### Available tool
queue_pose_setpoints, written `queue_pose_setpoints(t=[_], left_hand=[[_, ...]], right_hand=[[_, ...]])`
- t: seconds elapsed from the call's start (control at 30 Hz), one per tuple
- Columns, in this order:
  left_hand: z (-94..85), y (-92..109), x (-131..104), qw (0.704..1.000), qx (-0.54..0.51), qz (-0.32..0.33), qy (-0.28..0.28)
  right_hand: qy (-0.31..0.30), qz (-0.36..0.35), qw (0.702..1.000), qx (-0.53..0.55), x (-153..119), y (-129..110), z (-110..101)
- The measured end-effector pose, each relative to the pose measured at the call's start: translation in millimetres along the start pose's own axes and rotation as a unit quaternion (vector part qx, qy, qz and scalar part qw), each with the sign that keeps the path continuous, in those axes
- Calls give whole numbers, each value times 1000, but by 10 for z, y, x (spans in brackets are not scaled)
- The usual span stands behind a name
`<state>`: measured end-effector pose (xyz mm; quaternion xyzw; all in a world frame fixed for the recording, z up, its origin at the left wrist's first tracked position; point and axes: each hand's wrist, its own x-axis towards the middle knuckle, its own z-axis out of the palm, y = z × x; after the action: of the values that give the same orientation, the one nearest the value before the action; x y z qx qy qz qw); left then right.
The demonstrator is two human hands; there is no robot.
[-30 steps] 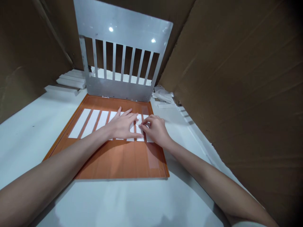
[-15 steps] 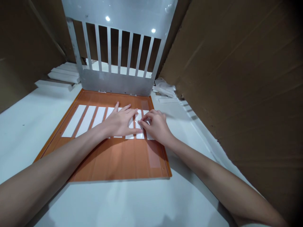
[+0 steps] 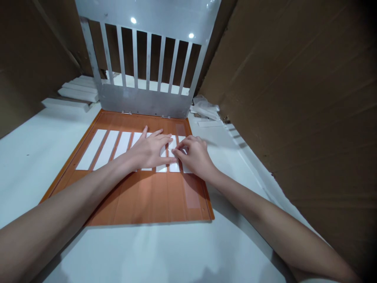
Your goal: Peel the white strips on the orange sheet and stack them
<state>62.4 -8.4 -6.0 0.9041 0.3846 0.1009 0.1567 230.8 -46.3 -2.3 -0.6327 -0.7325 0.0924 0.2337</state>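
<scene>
My left hand [image 3: 151, 151] lies with fingers spread over the white strips in the middle of an orange board [image 3: 132, 200]. Its thumb and fingertips reach to a shiny white strip [image 3: 174, 167] near the right end of the row. Over that same strip, the thumb and index finger of my right hand [image 3: 196, 155] are pinched together. Whatever is between them is too small or thin to make out. Farther left, white strips [image 3: 91, 151] lie side by side with narrow orange gaps. A paler see-through band [image 3: 192, 194] shows on the board below my right hand.
A slotted metal plate [image 3: 144, 100] stands raised on hinges at the board's far edge. White bars [image 3: 78, 93] are stacked at back left. Crumpled clear plastic [image 3: 203, 105] and white pieces lie at back right. Brown cardboard [image 3: 294, 98] walls the right side of the white table [image 3: 147, 255].
Both hands keep nearly the same place and pose over the strips. The whole view has shifted very slightly.
</scene>
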Motion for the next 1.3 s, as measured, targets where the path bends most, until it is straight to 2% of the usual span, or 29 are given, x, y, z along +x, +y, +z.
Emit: queue_pose_setpoints(t=[0.47,0.6,0.67,0.73,0.8,0.87,1.03,1.17,1.3], left_hand=[[-9,58,11,1000,-2,-22,11],[-7,62,25,999,-2,-23,27],[-16,66,35,999,3,-24,35],[-29,67,48,999,12,-19,40],[-38,64,64,999,21,-17,44],[-41,57,82,998,30,-16,53],[-57,30,108,994,81,2,72],[-73,13,114,994,93,12,50],[-44,-14,159,996,73,-8,40]], right_hand=[[15,19,997,-71,71,36,33],[33,0,993,-111,59,3,-101],[3,-47,991,-124,-13,-102,-226],[-79,-85,981,-153,-123,-250,-340],[-186,-97,956,-206,-240,-391,-406],[-245,-106,928,-259,-326,-485,-416],[-255,-150,907,-301,-355,-520,-382],[-269,-149,904,-298,-325,-517,-412],[-264,-157,905,-294,-330,-515,-415]])
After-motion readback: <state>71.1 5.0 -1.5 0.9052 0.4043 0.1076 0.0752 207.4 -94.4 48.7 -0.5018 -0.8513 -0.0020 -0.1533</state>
